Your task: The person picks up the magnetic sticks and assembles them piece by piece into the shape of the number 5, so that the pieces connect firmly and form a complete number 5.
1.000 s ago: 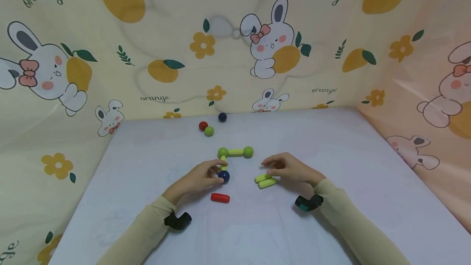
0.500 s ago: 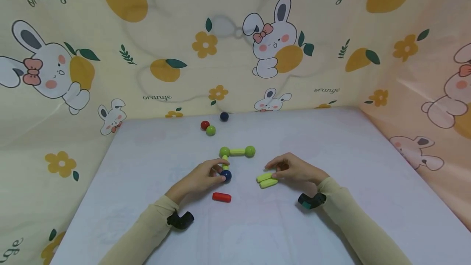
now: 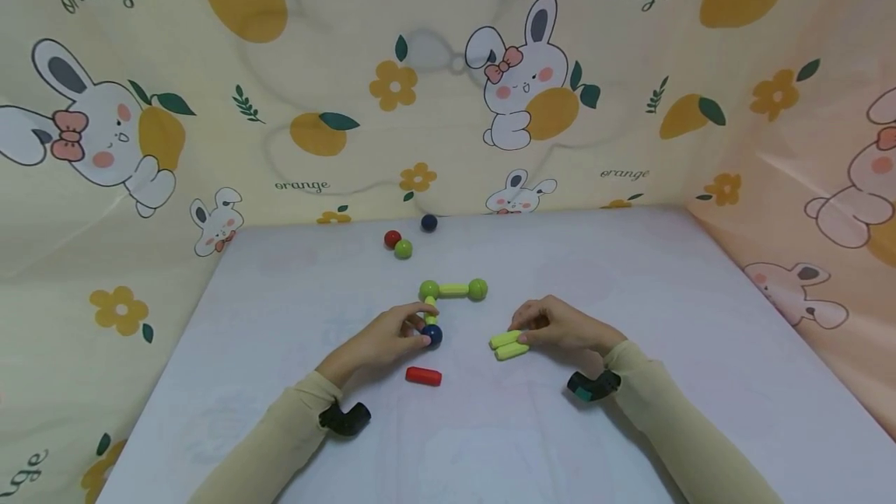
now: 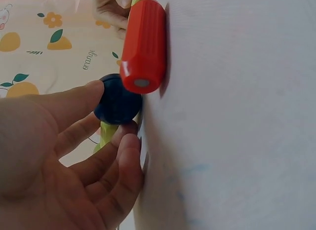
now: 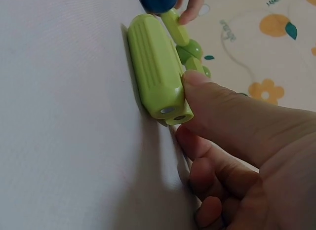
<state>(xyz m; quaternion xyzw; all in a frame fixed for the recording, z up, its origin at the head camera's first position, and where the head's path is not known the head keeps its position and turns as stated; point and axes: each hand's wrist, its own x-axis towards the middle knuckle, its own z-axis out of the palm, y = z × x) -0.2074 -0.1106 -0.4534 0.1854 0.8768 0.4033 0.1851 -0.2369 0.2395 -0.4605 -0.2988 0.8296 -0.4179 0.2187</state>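
My left hand (image 3: 381, 339) pinches a dark blue ball (image 4: 117, 102) between thumb and fingers. That ball ends an L-shaped chain: a yellow-green rod (image 3: 430, 314) leads to a green ball (image 3: 429, 289), and a second rod (image 3: 453, 290) runs right to another green ball (image 3: 478, 289). Two loose yellow-green magnetic rods lie side by side on the right. My right hand (image 3: 567, 325) pinches the farther rod (image 3: 502, 339) by its right end; the nearer rod (image 5: 154, 67) lies against it, a silver magnet showing in its end.
A red magnetic rod (image 3: 423, 376) lies just in front of the left hand. Toward the back of the white table (image 3: 315, 271) sit a red ball (image 3: 393, 239), a light green ball (image 3: 403, 249) and a dark ball (image 3: 429, 222). A printed cloth (image 3: 434, 138) rises behind.
My right thumb and fingers have closed in on the farther loose rod from just above it. The left hand keeps its hold on the blue ball. The head view has shifted slightly.
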